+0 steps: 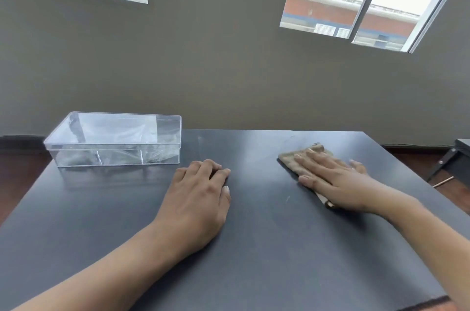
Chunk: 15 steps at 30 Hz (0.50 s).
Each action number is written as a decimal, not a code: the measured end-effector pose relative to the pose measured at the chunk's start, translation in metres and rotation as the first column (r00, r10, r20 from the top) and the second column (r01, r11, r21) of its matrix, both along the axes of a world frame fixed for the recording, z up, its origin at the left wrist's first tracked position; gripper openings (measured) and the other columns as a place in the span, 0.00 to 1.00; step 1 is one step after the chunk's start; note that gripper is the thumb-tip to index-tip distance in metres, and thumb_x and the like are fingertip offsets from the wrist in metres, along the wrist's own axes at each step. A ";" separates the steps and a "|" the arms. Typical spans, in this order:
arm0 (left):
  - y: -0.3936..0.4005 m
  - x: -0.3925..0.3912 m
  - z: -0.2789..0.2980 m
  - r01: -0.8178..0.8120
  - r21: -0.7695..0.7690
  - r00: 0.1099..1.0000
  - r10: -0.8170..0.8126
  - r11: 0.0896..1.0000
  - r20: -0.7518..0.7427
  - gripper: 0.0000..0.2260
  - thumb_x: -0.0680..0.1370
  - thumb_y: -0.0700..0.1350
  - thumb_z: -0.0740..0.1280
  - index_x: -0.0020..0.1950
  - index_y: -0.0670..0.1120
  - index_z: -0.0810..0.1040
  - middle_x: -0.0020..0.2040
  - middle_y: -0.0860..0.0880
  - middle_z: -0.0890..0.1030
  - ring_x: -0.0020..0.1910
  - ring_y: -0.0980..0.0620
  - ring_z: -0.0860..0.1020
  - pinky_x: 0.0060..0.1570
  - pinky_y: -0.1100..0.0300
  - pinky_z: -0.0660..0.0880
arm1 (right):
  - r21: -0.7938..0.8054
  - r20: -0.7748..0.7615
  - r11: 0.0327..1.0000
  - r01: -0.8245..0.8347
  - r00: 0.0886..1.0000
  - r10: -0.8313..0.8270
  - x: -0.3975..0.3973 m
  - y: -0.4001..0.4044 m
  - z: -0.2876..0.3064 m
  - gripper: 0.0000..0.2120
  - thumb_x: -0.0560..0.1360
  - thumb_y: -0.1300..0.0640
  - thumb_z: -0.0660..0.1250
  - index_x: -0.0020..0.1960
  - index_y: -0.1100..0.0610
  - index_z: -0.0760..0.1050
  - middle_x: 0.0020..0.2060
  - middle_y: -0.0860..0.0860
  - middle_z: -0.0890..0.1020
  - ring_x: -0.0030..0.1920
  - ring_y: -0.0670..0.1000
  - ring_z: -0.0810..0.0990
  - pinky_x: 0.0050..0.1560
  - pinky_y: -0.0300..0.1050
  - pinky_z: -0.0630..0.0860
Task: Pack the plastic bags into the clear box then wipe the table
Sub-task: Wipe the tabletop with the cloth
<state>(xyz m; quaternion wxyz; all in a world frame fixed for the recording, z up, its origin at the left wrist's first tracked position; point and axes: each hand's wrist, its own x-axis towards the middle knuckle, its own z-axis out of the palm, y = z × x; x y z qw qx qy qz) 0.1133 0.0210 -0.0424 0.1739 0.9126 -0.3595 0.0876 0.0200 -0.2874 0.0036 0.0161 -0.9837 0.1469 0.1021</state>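
On a dark grey table [254, 247] set against a grey wall, a person's two bare forearms reach forward from the near edge. At the far left corner of the table sits the clear box [114, 140], long and shallow, with its lid on; crumpled plastic bags [142, 136] show faintly through its walls, though how many cannot be told. The left hand [195, 198] rests palm down near the middle of the table, fingers loosely curled under, holding nothing, just to the right of the box and not touching it. The right hand [333, 178] lies flat with fingers spread, pressing a tan cloth [302, 158] against the tabletop on the right side; the cloth pokes out beyond the fingertips and under the heel of the palm. Two windows [356, 0] are set high in the wall, showing a brick building and greenery outside.
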 end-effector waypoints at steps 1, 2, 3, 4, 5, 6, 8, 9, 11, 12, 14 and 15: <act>0.000 0.001 0.000 0.000 0.004 1.000 0.000 1.000 -0.002 0.28 0.79 0.56 0.46 0.73 0.52 0.73 0.68 0.54 0.74 0.69 0.50 0.70 0.69 0.53 0.63 | -0.020 0.031 0.999 0.038 0.999 -0.037 0.019 -0.007 -0.004 0.27 0.77 0.24 0.41 0.75 0.21 0.42 0.82 0.35 0.45 0.83 0.45 0.42 0.79 0.61 0.42; 0.000 0.001 0.000 -0.002 0.005 1.000 0.002 1.000 -0.006 0.27 0.79 0.56 0.47 0.74 0.53 0.73 0.68 0.54 0.73 0.70 0.51 0.69 0.69 0.53 0.63 | -0.013 0.061 0.998 0.064 0.996 -0.063 0.038 -0.010 -0.006 0.28 0.77 0.25 0.41 0.77 0.23 0.43 0.83 0.38 0.47 0.83 0.48 0.44 0.78 0.62 0.44; 0.001 0.001 0.000 -0.003 0.007 1.000 0.003 1.000 -0.009 0.27 0.80 0.56 0.47 0.74 0.53 0.72 0.69 0.55 0.73 0.70 0.51 0.69 0.69 0.54 0.62 | 0.012 0.086 0.997 0.077 0.993 -0.078 0.054 -0.008 -0.008 0.29 0.77 0.24 0.40 0.78 0.24 0.44 0.84 0.40 0.48 0.83 0.51 0.43 0.78 0.62 0.43; 0.001 0.001 0.001 0.000 0.008 1.000 0.000 1.000 -0.010 0.26 0.80 0.56 0.47 0.75 0.53 0.71 0.70 0.55 0.72 0.71 0.52 0.68 0.70 0.54 0.61 | 0.042 0.100 0.996 0.077 0.992 -0.081 0.066 -0.005 -0.009 0.30 0.77 0.24 0.38 0.78 0.26 0.44 0.84 0.42 0.48 0.83 0.52 0.42 0.79 0.63 0.42; 0.003 0.000 0.001 0.004 0.010 1.000 -0.004 1.000 -0.012 0.26 0.80 0.56 0.48 0.75 0.54 0.70 0.70 0.56 0.71 0.71 0.52 0.67 0.71 0.55 0.60 | 0.062 0.097 0.996 0.065 0.993 -0.071 0.074 0.002 -0.011 0.30 0.77 0.25 0.37 0.79 0.27 0.44 0.84 0.43 0.46 0.83 0.53 0.40 0.79 0.63 0.40; 0.004 0.000 0.001 0.008 0.013 1.000 -0.008 1.000 -0.013 0.26 0.81 0.57 0.48 0.76 0.54 0.70 0.70 0.56 0.70 0.72 0.53 0.66 0.71 0.55 0.59 | 0.067 0.081 0.997 0.044 0.996 -0.049 0.078 0.011 -0.011 0.30 0.78 0.26 0.36 0.79 0.27 0.42 0.84 0.44 0.44 0.83 0.53 0.38 0.79 0.63 0.38; 0.007 0.000 0.003 0.017 0.006 1.000 -0.017 1.000 -0.019 0.26 0.80 0.58 0.49 0.75 0.54 0.70 0.70 0.57 0.70 0.72 0.53 0.66 0.71 0.56 0.59 | 0.077 0.048 0.997 -0.021 0.999 0.018 0.069 0.032 -0.012 0.27 0.80 0.29 0.36 0.79 0.27 0.39 0.84 0.44 0.40 0.83 0.51 0.35 0.79 0.62 0.36; 0.008 0.001 0.004 0.022 0.003 1.000 -0.021 1.000 -0.022 0.26 0.80 0.58 0.49 0.75 0.55 0.71 0.70 0.57 0.71 0.71 0.53 0.66 0.71 0.55 0.59 | 0.087 0.044 0.994 -0.067 0.997 0.064 0.058 0.043 -0.012 0.26 0.80 0.30 0.36 0.78 0.27 0.39 0.84 0.43 0.39 0.82 0.50 0.34 0.79 0.61 0.35; 0.010 0.001 0.005 0.029 0.002 0.999 -0.029 1.000 -0.029 0.26 0.80 0.59 0.49 0.74 0.55 0.71 0.69 0.57 0.71 0.71 0.53 0.67 0.71 0.55 0.60 | 0.106 0.044 0.980 -0.166 0.986 0.162 0.025 0.064 -0.012 0.25 0.81 0.30 0.37 0.77 0.25 0.38 0.83 0.40 0.37 0.81 0.47 0.32 0.79 0.59 0.33; 0.010 0.001 0.005 0.032 -0.002 0.999 -0.032 0.999 -0.031 0.26 0.79 0.59 0.50 0.74 0.55 0.72 0.69 0.57 0.71 0.71 0.53 0.68 0.71 0.55 0.60 | 0.116 0.047 0.971 -0.210 0.978 0.206 0.005 0.073 -0.012 0.25 0.81 0.30 0.38 0.77 0.24 0.37 0.82 0.39 0.37 0.81 0.44 0.30 0.79 0.57 0.33; 0.011 0.000 0.006 0.040 -0.005 0.999 -0.040 0.999 -0.033 0.26 0.79 0.59 0.50 0.74 0.55 0.72 0.69 0.57 0.71 0.71 0.54 0.67 0.71 0.55 0.60 | 0.126 0.060 0.956 -0.266 0.964 0.260 -0.035 0.083 -0.012 0.24 0.81 0.30 0.39 0.75 0.22 0.37 0.81 0.35 0.36 0.79 0.39 0.29 0.79 0.53 0.32; 0.011 0.000 0.005 0.044 -0.005 0.999 -0.044 0.999 -0.032 0.26 0.80 0.59 0.50 0.75 0.55 0.71 0.69 0.58 0.71 0.71 0.54 0.67 0.71 0.56 0.59 | 0.119 0.065 0.956 -0.268 0.963 0.262 -0.050 0.082 -0.011 0.23 0.81 0.30 0.39 0.75 0.21 0.37 0.80 0.33 0.36 0.78 0.37 0.29 0.79 0.52 0.32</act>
